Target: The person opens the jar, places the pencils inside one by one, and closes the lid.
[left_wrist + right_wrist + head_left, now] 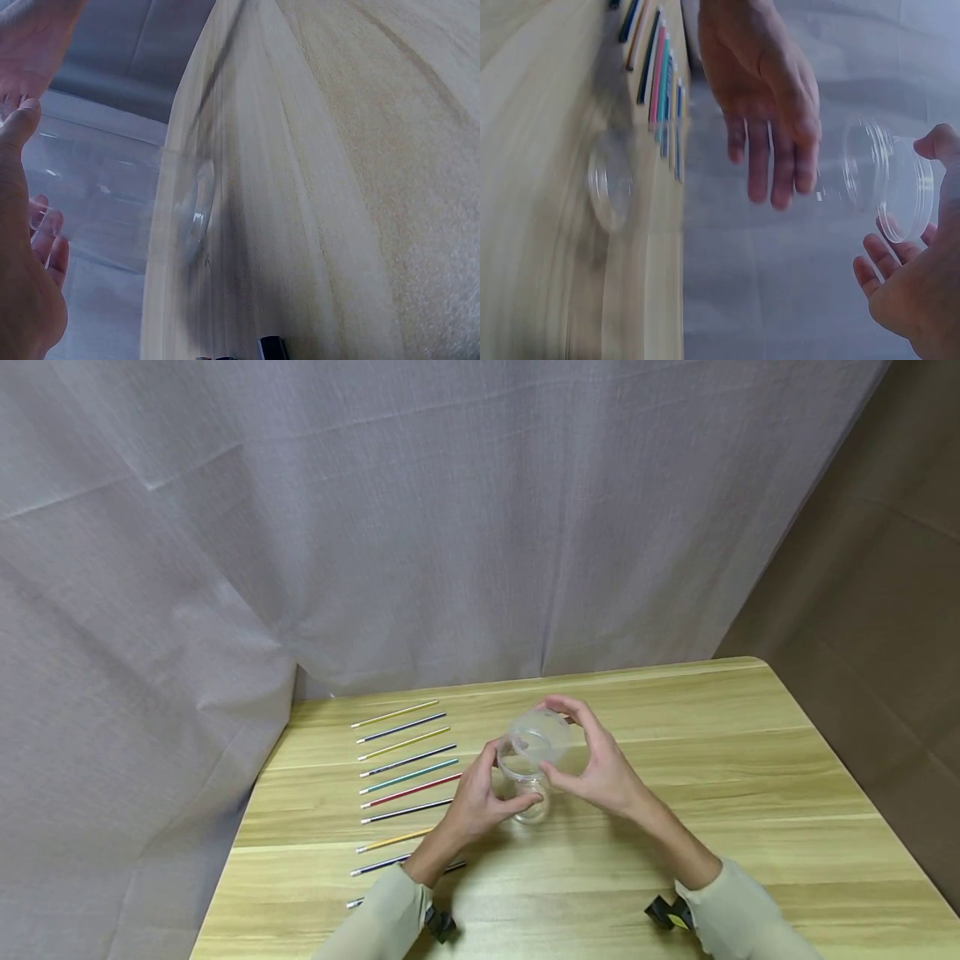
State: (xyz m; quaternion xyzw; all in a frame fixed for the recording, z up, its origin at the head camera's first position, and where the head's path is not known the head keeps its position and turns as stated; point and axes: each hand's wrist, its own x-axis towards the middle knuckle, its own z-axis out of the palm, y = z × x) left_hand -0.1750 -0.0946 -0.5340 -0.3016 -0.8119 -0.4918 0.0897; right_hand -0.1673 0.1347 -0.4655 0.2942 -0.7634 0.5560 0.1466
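A clear, see-through jar (532,812) stands upright in front of me, its threaded neck (864,163) at the top. My left hand (478,797) grips the jar around its side, thumb on the near face and fingers behind. With thumb and fingertips, my right hand (602,770) holds a round clear lid (546,732) by its rim. In the right wrist view the lid is tilted and slightly apart from the jar's mouth. The jar's base (198,214) is at the tabletop; whether it touches, I cannot tell.
On the wooden table (735,760), left of the jar, several pencils lie in a column, eraser ends leftward, among them a red pencil (412,791) and a green pencil (408,776). My left forearm covers part of the nearest ones. A grey curtain (420,527) hangs behind the table.
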